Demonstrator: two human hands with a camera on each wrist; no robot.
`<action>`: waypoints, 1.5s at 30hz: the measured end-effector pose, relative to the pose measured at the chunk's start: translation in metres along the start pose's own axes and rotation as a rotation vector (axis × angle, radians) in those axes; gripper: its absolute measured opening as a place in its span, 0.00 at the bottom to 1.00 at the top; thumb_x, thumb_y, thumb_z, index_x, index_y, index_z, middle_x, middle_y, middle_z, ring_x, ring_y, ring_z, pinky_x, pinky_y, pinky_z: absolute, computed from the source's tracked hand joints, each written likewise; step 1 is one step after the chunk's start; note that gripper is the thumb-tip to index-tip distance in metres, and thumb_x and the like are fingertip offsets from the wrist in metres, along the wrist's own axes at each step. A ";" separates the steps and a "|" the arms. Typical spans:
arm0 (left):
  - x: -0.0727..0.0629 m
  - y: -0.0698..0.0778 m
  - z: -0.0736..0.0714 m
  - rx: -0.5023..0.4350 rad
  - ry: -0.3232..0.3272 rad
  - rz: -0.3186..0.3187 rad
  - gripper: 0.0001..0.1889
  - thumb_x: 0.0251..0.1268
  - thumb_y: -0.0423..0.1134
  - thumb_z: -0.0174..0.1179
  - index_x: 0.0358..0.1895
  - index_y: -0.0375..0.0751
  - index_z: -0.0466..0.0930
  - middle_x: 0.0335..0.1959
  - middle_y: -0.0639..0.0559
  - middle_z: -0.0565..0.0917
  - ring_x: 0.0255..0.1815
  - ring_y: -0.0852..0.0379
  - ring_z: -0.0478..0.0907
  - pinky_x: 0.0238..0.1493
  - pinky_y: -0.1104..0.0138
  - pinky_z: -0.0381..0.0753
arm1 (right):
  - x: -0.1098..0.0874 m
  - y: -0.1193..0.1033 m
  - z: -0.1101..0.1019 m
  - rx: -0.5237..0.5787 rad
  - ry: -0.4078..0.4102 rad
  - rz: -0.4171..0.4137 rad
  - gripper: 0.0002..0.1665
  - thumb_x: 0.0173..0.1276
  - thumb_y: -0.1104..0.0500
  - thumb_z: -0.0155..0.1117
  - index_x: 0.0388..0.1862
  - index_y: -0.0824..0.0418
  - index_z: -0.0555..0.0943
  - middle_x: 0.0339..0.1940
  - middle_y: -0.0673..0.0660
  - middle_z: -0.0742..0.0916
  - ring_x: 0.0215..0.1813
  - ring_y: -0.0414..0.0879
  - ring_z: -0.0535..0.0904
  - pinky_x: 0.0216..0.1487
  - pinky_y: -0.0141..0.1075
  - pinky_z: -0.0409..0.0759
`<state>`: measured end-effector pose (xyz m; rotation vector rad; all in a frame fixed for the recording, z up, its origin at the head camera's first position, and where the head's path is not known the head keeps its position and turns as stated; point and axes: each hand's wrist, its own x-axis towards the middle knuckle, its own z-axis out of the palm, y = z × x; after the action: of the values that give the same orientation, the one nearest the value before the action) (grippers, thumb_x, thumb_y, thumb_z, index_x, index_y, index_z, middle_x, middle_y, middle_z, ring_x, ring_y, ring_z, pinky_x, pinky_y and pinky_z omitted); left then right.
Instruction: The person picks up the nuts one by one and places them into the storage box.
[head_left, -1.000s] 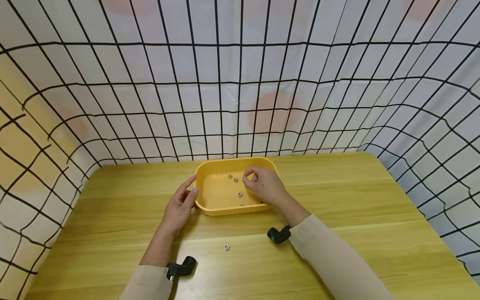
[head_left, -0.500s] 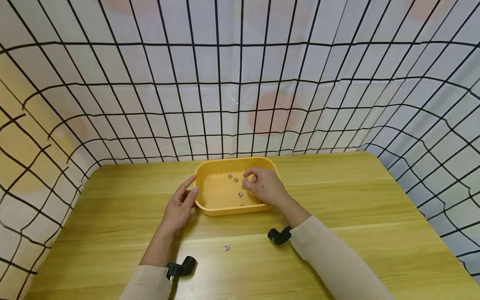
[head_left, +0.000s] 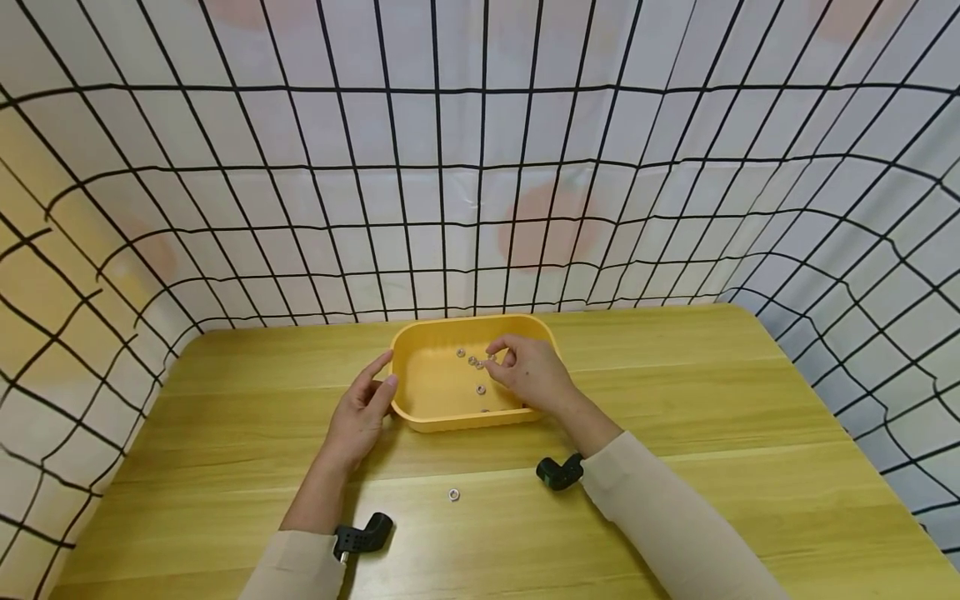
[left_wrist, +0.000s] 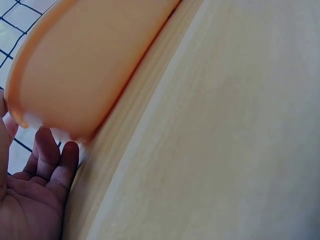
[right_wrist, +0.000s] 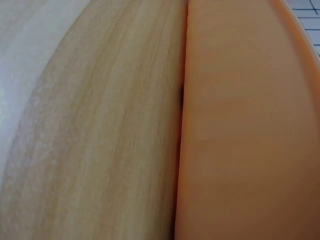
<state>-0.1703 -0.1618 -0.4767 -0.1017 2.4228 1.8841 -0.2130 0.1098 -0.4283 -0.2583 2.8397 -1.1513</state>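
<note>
A yellow plastic tray (head_left: 442, 423) stands near the back of the table in the head view. My left hand (head_left: 360, 417) holds its left end, thumb and index finger at the rim; the left wrist view shows other bent fingers (left_wrist: 47, 150) against the end wall. Over the right part of the tray, my right hand (head_left: 528, 371) has thumb and index finger curved with tips apart. A small metal nut (head_left: 480, 364) lies just left of those fingertips, and another nut (head_left: 492, 358) shows in the gap between them. The right wrist view shows only the tray's side wall (right_wrist: 245, 125) and the table.
Several other nuts (head_left: 481, 389) lie on the tray floor. One loose nut (head_left: 453, 494) is on the wooden table (head_left: 675, 400) in front of the tray. A black wire grid (head_left: 480, 225) over pale sheeting encloses the back and sides.
The nut at my right fingertips has dropped into the tray and shifted left, close to another nut. My thumb and index finger have parted slightly; the left hand and tray stay put.
</note>
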 end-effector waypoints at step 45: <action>0.003 0.001 -0.001 -0.001 -0.010 -0.018 0.26 0.80 0.53 0.53 0.77 0.64 0.66 0.44 0.46 0.77 0.44 0.54 0.73 0.49 0.68 0.76 | -0.020 -0.009 -0.008 0.240 0.065 -0.293 0.09 0.68 0.60 0.71 0.47 0.58 0.87 0.19 0.50 0.80 0.17 0.40 0.68 0.19 0.30 0.65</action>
<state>-0.1738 -0.1628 -0.4754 -0.1126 2.4064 1.8736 -0.1932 0.1124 -0.4160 -0.6485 2.7439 -1.5656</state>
